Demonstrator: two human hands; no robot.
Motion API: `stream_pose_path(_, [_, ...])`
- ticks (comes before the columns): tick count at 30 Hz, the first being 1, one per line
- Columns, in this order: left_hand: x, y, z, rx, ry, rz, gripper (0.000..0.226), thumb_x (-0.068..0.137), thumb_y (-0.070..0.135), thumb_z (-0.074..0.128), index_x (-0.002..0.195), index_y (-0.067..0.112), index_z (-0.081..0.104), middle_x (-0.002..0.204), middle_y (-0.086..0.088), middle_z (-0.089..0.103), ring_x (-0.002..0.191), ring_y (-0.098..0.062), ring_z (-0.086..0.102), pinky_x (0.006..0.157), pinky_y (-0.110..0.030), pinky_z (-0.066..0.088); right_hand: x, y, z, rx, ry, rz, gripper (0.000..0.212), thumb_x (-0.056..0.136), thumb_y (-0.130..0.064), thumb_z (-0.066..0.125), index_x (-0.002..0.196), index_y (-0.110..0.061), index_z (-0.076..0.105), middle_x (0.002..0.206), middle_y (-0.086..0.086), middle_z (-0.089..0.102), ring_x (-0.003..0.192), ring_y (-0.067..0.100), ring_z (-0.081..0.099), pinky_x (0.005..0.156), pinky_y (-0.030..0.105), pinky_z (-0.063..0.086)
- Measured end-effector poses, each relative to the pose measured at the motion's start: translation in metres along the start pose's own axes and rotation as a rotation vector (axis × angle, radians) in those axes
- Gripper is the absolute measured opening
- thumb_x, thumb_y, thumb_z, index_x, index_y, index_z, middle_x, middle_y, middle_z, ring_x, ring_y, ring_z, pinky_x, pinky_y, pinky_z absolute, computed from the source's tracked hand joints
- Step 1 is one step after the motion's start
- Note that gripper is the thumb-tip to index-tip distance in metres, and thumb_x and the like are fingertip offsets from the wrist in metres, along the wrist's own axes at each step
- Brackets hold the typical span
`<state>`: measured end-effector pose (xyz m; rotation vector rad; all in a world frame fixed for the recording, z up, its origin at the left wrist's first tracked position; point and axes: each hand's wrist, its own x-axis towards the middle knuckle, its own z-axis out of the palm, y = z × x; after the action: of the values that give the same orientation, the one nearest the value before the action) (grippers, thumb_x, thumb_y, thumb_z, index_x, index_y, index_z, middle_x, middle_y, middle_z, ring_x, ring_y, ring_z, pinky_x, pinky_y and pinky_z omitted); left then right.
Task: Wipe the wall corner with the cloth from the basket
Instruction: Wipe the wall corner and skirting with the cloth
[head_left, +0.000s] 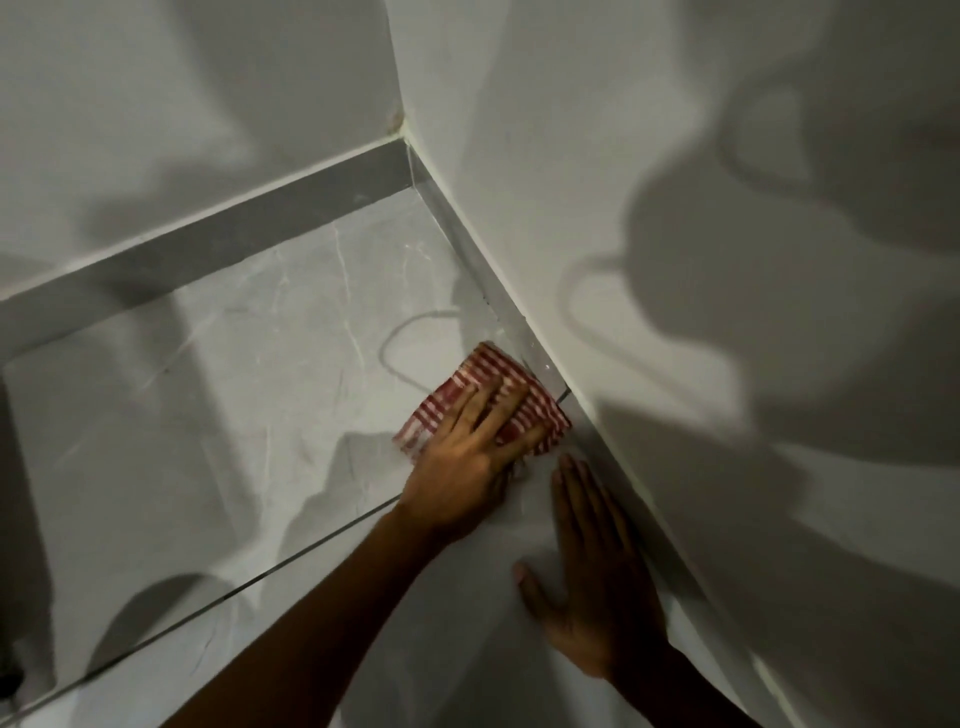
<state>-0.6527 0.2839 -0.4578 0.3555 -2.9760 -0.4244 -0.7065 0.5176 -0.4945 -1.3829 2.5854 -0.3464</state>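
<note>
A red-and-white checked cloth (493, 376) lies folded on the grey marbled floor tile, its far edge touching the grey skirting (519, 317) of the right wall. My left hand (467, 462) presses flat on top of the cloth with fingers spread, covering its near half. My right hand (592, 577) rests flat and open on the floor just nearer to me, beside the same skirting, holding nothing. The wall corner (402, 130), where the two white walls meet, is farther away, up and to the left of the cloth. No basket is in view.
Grey skirting (208, 244) also runs along the back wall. A dark grout line (249, 577) crosses the floor diagonally. Strong shadows of my head and arms fall on the right wall (727, 260) and on the floor. A dark object edge shows at the far left (8, 670).
</note>
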Motion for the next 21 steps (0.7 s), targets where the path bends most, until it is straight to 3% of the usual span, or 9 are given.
stream_pose_path(3, [-0.010, -0.019, -0.002, -0.014, -0.016, 0.072, 0.050, 0.107, 0.029, 0.047, 0.156, 0.029, 0.057, 0.171, -0.012, 0.045, 0.161, -0.038, 0.036, 0.129, -0.058, 0.035, 0.000, 0.001, -0.001, 0.009, 0.004, 0.013, 0.103, 0.105, -0.077, 0.041, 0.181, -0.013, 0.014, 0.191, 0.006, 0.013, 0.177, 0.025, 0.019, 0.139, 0.048, 0.029])
stream_pose_path(10, [0.030, 0.003, -0.001, -0.039, 0.060, -0.245, 0.055, 0.108, 0.040, 0.044, 0.158, 0.019, 0.053, 0.171, -0.013, 0.045, 0.164, -0.039, 0.031, 0.132, -0.059, 0.026, 0.001, -0.001, -0.003, -0.009, 0.039, -0.009, 0.101, 0.105, -0.073, 0.048, 0.179, -0.009, 0.021, 0.190, 0.008, 0.019, 0.176, 0.024, 0.020, 0.141, 0.046, 0.027])
stream_pose_path(16, [-0.013, -0.024, 0.007, -0.029, 0.058, 0.167, 0.048, 0.109, 0.030, 0.054, 0.156, 0.022, 0.055, 0.170, -0.008, 0.047, 0.161, -0.029, 0.039, 0.132, -0.049, 0.034, 0.002, -0.002, -0.004, -0.013, 0.044, -0.013, 0.103, 0.105, -0.074, 0.046, 0.180, -0.009, 0.018, 0.190, 0.008, 0.017, 0.177, 0.024, 0.019, 0.141, 0.044, 0.025])
stream_pose_path(21, [0.014, -0.016, 0.000, -0.044, 0.115, -0.097, 0.053, 0.107, 0.029, 0.051, 0.157, 0.014, 0.054, 0.168, -0.015, 0.049, 0.161, -0.036, 0.038, 0.130, -0.056, 0.034, 0.001, 0.000, -0.002, -0.036, 0.041, -0.003, 0.104, 0.105, -0.076, 0.045, 0.179, -0.009, 0.019, 0.190, 0.008, 0.018, 0.177, 0.024, 0.018, 0.141, 0.044, 0.025])
